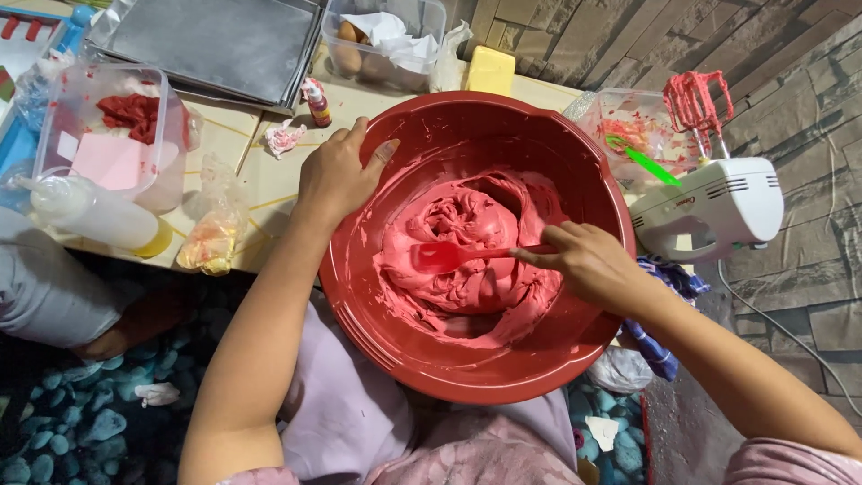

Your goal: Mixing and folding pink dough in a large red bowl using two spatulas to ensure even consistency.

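Left hand (337, 175) clamps the big red plastic bowl's (377, 332) rim, right hand (588, 262) pinching the red silicone spatula's (449, 257) handle, buried in thick, sticky-looking pink batter (467, 224).

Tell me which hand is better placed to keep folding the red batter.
Right. The right hand holds the spatula, whose blade is in the batter; the left hand grips the bowl rim.

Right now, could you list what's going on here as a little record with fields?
place: low table, person seated at it
left hand: grips bowl rim
right hand: holds spatula in batter
batter: thick, pink-red, swirled
right of bowl: white mixer, beaters coated red
left of bowl: squeeze bottle, clear tub
behind: metal tray, small dye bottle
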